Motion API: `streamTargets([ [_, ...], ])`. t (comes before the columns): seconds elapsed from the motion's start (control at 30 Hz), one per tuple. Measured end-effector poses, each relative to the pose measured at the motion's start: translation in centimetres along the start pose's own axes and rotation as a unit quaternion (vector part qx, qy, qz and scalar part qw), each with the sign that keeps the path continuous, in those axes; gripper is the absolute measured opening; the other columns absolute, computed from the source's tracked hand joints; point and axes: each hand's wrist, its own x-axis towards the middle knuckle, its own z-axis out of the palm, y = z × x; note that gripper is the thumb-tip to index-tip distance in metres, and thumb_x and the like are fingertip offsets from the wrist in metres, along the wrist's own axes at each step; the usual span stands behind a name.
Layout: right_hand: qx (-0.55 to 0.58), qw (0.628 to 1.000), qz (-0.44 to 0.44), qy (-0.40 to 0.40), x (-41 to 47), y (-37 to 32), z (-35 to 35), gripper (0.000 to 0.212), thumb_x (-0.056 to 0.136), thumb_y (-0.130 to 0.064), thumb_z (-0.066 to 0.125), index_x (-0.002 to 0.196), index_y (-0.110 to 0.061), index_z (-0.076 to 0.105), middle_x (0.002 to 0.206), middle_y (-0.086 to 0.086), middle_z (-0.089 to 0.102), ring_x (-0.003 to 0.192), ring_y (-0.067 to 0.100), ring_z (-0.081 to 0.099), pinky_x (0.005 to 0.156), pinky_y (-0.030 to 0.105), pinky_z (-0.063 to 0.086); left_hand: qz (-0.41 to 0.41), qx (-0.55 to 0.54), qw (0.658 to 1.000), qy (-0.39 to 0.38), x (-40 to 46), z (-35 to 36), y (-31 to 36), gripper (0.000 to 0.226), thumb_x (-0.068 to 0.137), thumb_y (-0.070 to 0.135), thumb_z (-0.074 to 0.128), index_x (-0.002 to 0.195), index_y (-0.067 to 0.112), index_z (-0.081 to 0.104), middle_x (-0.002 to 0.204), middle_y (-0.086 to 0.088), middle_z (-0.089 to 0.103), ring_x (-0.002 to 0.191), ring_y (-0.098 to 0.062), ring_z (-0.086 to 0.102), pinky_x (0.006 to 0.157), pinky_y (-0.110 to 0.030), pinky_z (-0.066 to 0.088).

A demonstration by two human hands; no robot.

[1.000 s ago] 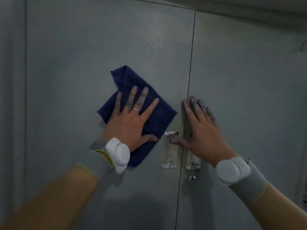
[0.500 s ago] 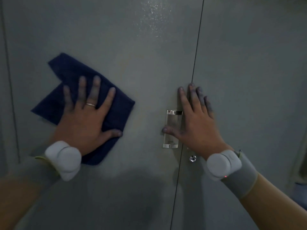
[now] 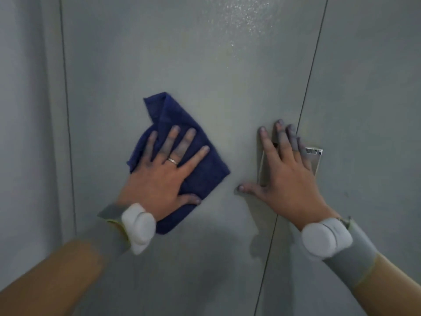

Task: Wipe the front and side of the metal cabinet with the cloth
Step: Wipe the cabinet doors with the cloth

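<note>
Head view: the left hand's (image 3: pixel 159 179) fingers (image 3: pixel 169 139) lie straight and spread, flat on the cloth (image 3: pixel 198 165), pressing it against the cabinet's (image 3: pixel 205 65) left door; nothing is gripped. A ring (image 3: pixel 172 161) sits on one finger. The dark blue cloth is folded and creased, one corner sticking up past the fingertips, its lower edge under the wrist. It lies about midway across the left door, left of the seam (image 3: pixel 305 99) between the doors. The right hand (image 3: pixel 287 179) is flat too, fingers straight and close together, thumb stretched out to the left. It rests across the seam, covering the left handle (image 3: pixel 262 169); the right handle (image 3: pixel 315 159) shows just beyond the fingers. Both wrists carry white sensor pods on grey bands.
</note>
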Motion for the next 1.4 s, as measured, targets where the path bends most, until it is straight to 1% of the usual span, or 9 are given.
streamTargets([
  [0.13,-0.004,1.000,0.014,0.014,0.2,-0.3,0.9,0.121,0.059,-0.084,0.047,0.152,-0.022,0.001,0.160,0.011,-0.001,0.146,0.028,-0.007,0.118,0.047,0.002,-0.037,0.018,0.999,-0.025,-4.5,0.9,-3.7,0.101,0.072,0.078,0.030,0.151,0.024,0.002,0.159,-0.013,-0.003,0.145,-0.039,-0.003,0.114,-0.061,0.004],
  [0.37,0.001,1.000,-0.011,0.009,-0.3,0.6,0.5,0.121,0.058,-0.074,0.065,0.152,-0.024,0.006,0.160,0.007,0.000,0.147,0.025,-0.004,0.119,0.042,0.000,-0.039,-0.001,0.999,-0.033,-3.5,1.0,-1.4,0.104,0.068,0.078,0.030,0.151,0.021,0.004,0.159,-0.017,-0.005,0.143,-0.044,-0.007,0.110,-0.066,-0.003],
  [0.5,-0.001,1.000,-0.019,-0.015,-1.8,1.6,0.3,0.122,0.056,-0.072,0.068,0.151,-0.023,0.010,0.160,0.007,0.006,0.147,0.024,0.000,0.118,0.039,-0.002,0.003,-0.017,1.000,-0.016,-1.0,0.7,2.9,0.109,0.065,0.078,0.050,0.150,0.021,0.013,0.158,-0.017,0.002,0.143,-0.044,-0.002,0.108,-0.069,0.001],
  [0.57,-0.015,0.999,-0.021,-0.033,-2.5,1.5,0.3,0.125,0.056,-0.073,0.068,0.152,-0.022,0.006,0.160,0.008,0.002,0.147,0.025,-0.004,0.119,0.042,0.000,0.024,-0.027,0.999,-0.012,0.3,0.7,5.0,0.114,0.059,0.071,0.063,0.150,0.022,0.014,0.158,-0.017,0.002,0.144,-0.042,-0.003,0.108,-0.069,0.000],
  [0.7,-0.024,0.998,-0.012,-0.053,-3.1,0.6,0.6,0.130,0.055,-0.073,0.069,0.152,-0.022,-0.002,0.159,0.007,-0.009,0.145,0.024,-0.013,0.118,0.041,-0.005,0.039,-0.055,0.998,0.008,0.3,1.3,5.7,0.116,0.060,0.066,0.069,0.151,0.023,0.012,0.159,-0.012,0.001,0.145,-0.037,-0.007,0.111,-0.063,-0.005],
  [0.87,-0.009,0.999,-0.002,-0.035,-3.2,-0.8,1.6,0.132,0.051,-0.069,0.074,0.151,-0.024,0.002,0.159,0.011,-0.005,0.145,0.032,-0.010,0.115,0.042,-0.003,0.016,-0.019,1.000,0.013,-4.4,2.2,1.1,0.098,0.073,0.072,0.045,0.152,0.022,0.014,0.159,-0.013,0.004,0.145,-0.038,0.000,0.113,-0.062,0.002],
  [0.97,-0.003,1.000,0.004,-0.021,-3.3,-1.2,2.2,0.132,0.049,-0.067,0.076,0.151,-0.023,0.005,0.159,0.014,-0.002,0.145,0.034,-0.009,0.115,0.042,-0.002,-0.008,0.026,1.000,-0.001,-8.1,2.8,-1.6,0.098,0.073,0.072,0.044,0.150,0.017,0.020,0.158,-0.018,0.009,0.143,-0.043,0.008,0.111,-0.066,0.011],
  [1.17,-0.026,1.000,-0.002,-0.006,-3.5,-1.3,2.3,0.131,0.049,-0.067,0.076,0.151,-0.020,0.010,0.159,0.014,0.004,0.146,0.034,-0.001,0.118,0.044,0.002,-0.004,0.023,1.000,-0.020,-8.0,2.9,-0.7,0.106,0.065,0.072,0.043,0.151,0.017,0.013,0.158,-0.021,0.004,0.142,-0.047,0.000,0.109,-0.070,0.003],
  [1.4,-0.059,0.998,-0.002,-0.005,-5.4,1.2,2.0,0.124,0.057,-0.061,0.076,0.152,-0.016,0.010,0.159,0.014,0.007,0.146,0.033,0.002,0.118,0.045,0.003,0.075,-0.027,0.997,-0.008,-2.6,2.4,7.8,0.124,0.048,0.061,0.078,0.150,0.021,0.020,0.157,-0.016,0.008,0.143,-0.041,0.003,0.108,-0.070,0.002],
])
